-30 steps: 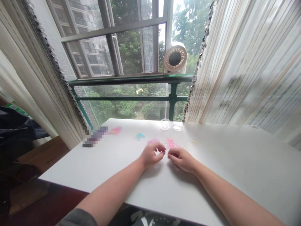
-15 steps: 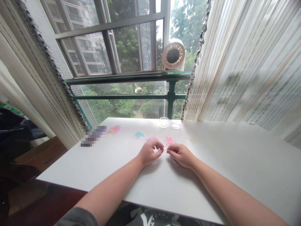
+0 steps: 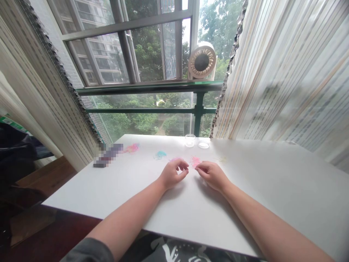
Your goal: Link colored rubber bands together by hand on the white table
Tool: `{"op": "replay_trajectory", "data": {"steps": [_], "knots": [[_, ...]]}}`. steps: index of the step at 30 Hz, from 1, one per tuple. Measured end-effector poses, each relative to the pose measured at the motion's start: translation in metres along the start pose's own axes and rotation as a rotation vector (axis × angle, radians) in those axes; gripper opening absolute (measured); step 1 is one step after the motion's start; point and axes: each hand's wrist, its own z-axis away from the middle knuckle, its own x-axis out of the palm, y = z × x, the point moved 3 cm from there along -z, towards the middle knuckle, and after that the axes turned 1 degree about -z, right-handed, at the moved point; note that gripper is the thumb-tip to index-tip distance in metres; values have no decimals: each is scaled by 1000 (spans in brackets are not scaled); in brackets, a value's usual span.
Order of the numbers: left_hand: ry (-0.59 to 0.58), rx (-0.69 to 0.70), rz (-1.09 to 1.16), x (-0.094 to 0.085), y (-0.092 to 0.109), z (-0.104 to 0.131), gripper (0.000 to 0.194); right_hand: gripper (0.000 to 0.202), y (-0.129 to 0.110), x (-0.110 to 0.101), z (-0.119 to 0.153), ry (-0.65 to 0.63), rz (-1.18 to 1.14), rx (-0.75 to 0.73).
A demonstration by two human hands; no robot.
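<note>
My left hand [image 3: 174,173] hovers over the white table [image 3: 131,193] with its fingers curled and a small gap between thumb and fingertips. Just behind it lies a partly covered pile of light purple strands [image 3: 176,159]. My right hand [image 3: 212,174] is pinched at the near edge of a pile of thin pink strands [image 3: 195,161]. Whatever its fingertips hold is too small to make out. A teal pile [image 3: 160,155] lies left of my hands, and a faint yellow pile [image 3: 222,159] lies behind my right hand.
A clear round container [image 3: 190,140] and a clear ring-shaped lid [image 3: 203,145] stand at the table's back edge. A pink and orange pile [image 3: 132,148] lies beside a blurred dark object [image 3: 109,155] at left. A white fan [image 3: 202,62] sits by the window railing.
My fingertips have moved apart from a close meeting with a fine thread-like thing between them. My right hand has shifted slightly away from me, toward the pink pile; the left thumb and fingers remain apart.
</note>
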Motion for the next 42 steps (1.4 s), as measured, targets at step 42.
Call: {"op": "replay_trajectory", "data": {"steps": [42], "knots": [[268, -327, -304, -79, -54, -3, 19, 24, -4, 7, 10, -230, -51, -27]]}}
